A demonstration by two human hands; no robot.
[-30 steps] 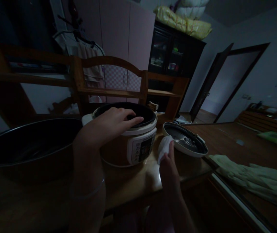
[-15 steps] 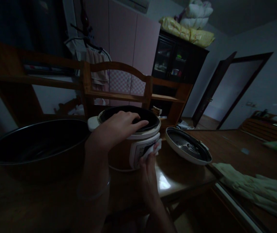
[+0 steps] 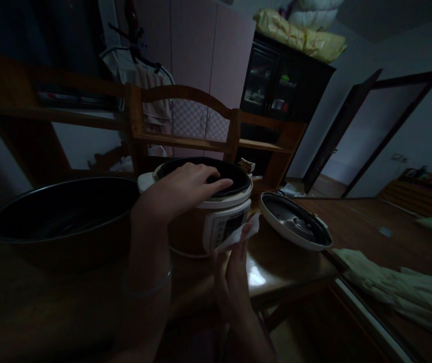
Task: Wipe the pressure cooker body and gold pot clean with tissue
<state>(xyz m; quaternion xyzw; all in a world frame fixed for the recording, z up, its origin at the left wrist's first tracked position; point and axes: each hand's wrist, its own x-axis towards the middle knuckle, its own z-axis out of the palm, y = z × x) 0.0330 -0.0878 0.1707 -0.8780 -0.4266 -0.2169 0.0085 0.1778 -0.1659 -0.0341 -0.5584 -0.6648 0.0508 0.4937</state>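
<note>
An electric cooker (image 3: pixel 185 234) stands uncovered on the wooden table, its dark inner pot showing and its pale control panel (image 3: pixel 219 227) facing front right. Draped over the near rim, my left hand (image 3: pixel 185 189) has its thumb stretched out and its fingers slightly bent above the opening; the fingertips are partly hidden. My right hand (image 3: pixel 234 262) holds a white tissue (image 3: pixel 236 239) by the lower edge of the panel. Whether the tissue touches the panel I cannot tell. The round lid (image 3: pixel 295 222) lies with its inner side up to the right of the cooker.
A large dark pot (image 3: pixel 64 212) stands at the left. Behind the cooker rises a wooden shelf rail (image 3: pixel 185 140). Pale cloth (image 3: pixel 400 287) lies past the right edge of the table (image 3: pixel 276 272). A black cabinet (image 3: pixel 276 85) and a doorway are farther back.
My right hand has lowered slightly with the tissue, uncovering more of the control panel. My left hand stays on the cooker's rim. The whole view has shifted a little.
</note>
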